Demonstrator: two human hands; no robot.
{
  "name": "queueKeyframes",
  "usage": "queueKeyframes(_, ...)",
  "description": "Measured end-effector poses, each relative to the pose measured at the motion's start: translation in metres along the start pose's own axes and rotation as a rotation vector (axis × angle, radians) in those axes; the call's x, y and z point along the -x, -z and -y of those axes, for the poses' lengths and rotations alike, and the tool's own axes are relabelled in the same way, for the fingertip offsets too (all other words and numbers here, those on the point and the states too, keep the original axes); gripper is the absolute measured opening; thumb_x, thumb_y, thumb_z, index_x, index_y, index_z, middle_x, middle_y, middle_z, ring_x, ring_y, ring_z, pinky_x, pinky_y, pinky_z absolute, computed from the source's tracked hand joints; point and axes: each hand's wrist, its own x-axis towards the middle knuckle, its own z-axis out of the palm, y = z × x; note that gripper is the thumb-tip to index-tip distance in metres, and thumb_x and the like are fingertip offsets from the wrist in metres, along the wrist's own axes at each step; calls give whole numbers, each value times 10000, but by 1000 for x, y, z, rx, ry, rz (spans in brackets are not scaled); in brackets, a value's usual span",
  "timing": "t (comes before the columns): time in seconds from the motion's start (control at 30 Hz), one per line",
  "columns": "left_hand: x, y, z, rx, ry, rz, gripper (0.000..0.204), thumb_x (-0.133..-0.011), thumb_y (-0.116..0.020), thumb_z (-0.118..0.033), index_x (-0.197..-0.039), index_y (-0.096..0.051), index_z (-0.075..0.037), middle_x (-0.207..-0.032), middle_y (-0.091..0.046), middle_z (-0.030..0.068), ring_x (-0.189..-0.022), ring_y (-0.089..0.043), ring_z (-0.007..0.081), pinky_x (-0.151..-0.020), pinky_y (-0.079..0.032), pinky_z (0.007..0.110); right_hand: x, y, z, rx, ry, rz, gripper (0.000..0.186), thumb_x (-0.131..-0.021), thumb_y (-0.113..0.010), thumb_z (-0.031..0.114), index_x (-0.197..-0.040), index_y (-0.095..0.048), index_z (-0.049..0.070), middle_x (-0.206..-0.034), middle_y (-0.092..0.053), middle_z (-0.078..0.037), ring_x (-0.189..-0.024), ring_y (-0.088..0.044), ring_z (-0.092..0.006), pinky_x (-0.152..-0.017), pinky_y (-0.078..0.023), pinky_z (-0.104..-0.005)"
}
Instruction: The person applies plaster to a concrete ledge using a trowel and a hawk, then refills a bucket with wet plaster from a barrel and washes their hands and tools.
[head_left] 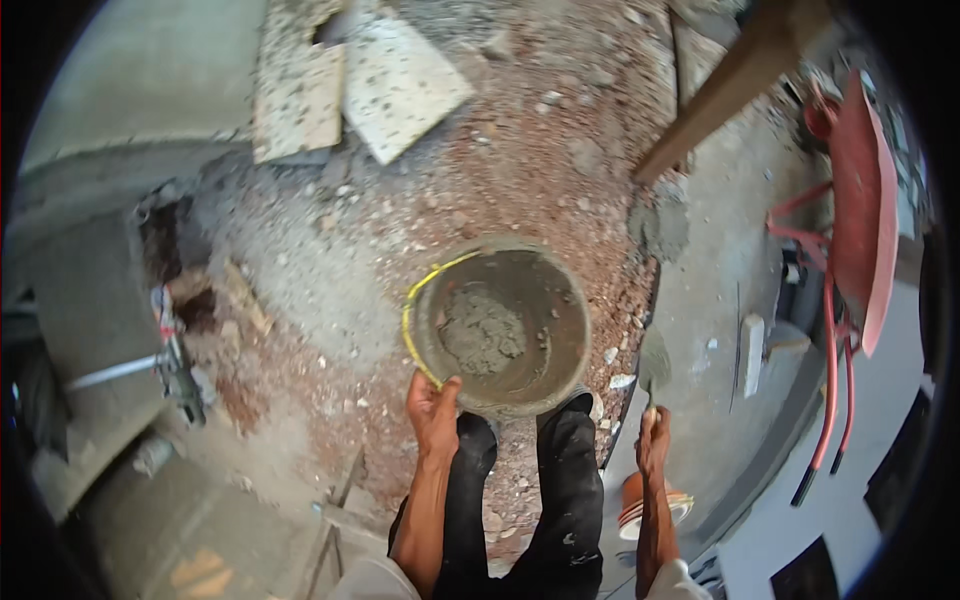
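Observation:
My left hand grips the near left edge of a grey bucket, where a yellow rope handle lies along the rim. Wet grey mortar sits inside, with some smeared on the walls. My right hand, off to the bucket's lower right, is closed on the handle of a trowel, whose mortar-coated blade points away from me. My dark-trousered legs show below the bucket.
Rubble covers the ground. Speckled boards lie ahead; a wooden post rises at right beside an overturned red wheelbarrow. Left are a hole and a power tool. Orange stacked buckets stand by my right arm.

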Motion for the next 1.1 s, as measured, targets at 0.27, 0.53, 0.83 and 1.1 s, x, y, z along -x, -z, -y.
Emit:
queueKeyframes(0.27, 81, 51, -158, -232, -133, -143, 221, -872, -609, -130, -738, -449, -58, -637, -435, -55, -580, -321, 43, -489, -292, 239, 129, 68, 332, 829, 777, 406, 333, -872, -543, 198, -1188, -515, 98, -797, -570, -162, -710, -598, -344, -615, -472, -436)
queueKeyframes(0.53, 145, 130, -313, -421, -603, -139, 212, -831, -616, -102, -778, -451, 19, -609, -483, 199, -544, -494, 388, -485, -371, 390, 234, -42, 475, 1250, 1315, 436, 368, -846, -500, 143, -1191, -441, 32, -804, -577, -213, -692, -620, -363, -587, -502, -444)
queueKeyframes(0.83, 184, 238, -406, -383, -675, -209, 233, -846, -601, -123, -752, -434, 11, -596, -457, 211, -543, -444, 397, -488, -364, 395, 343, -56, 572, 1205, 1559, 443, 300, -868, -501, 220, -1125, -516, 66, -816, -611, -225, -652, -631, -359, -538, -488, -449)
queueKeyframes(1.1, 175, 303, -476, -377, -645, -228, 338, -834, -640, -147, -680, -379, 3, -580, -278, 22, -570, -274, 83, -463, -276, 310, 353, -68, 666, 1196, 1952, 462, 237, -842, -541, 254, -1019, -569, 99, -769, -609, -183, -591, -611, -309, -513, -467, -434)
